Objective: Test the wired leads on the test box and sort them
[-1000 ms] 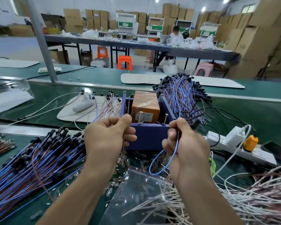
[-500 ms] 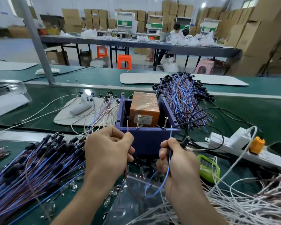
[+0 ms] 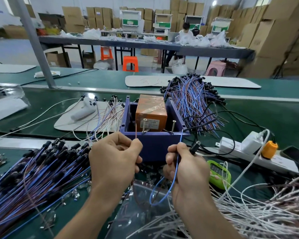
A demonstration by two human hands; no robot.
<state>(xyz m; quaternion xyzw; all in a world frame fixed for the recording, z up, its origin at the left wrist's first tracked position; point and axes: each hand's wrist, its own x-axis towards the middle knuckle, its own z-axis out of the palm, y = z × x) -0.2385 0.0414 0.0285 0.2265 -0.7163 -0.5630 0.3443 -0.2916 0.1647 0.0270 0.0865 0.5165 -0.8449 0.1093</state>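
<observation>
The purple test box (image 3: 155, 140) stands at the middle of the green bench, with an orange block (image 3: 150, 111) inside and two upright screws (image 3: 144, 125) at its front wall. My left hand (image 3: 114, 161) pinches a thin red wire end (image 3: 136, 131) just left of the left screw. My right hand (image 3: 185, 169) pinches the blue wire (image 3: 176, 171) of the same lead, its tip up near the right screw, and also holds the lead's black cap (image 3: 194, 147). The blue wire loops down below my hands.
A pile of blue and red leads (image 3: 29, 180) lies at the left, another bundle (image 3: 195, 104) behind the box at the right. White leads (image 3: 257, 209) fill the right front. A power strip (image 3: 248, 150), green timer (image 3: 219, 175) and clear bag (image 3: 145, 211) lie nearby.
Both hands have dropped slightly toward me and away from the box front. The two wire ends now stand upright below the screws; the grips are unchanged.
</observation>
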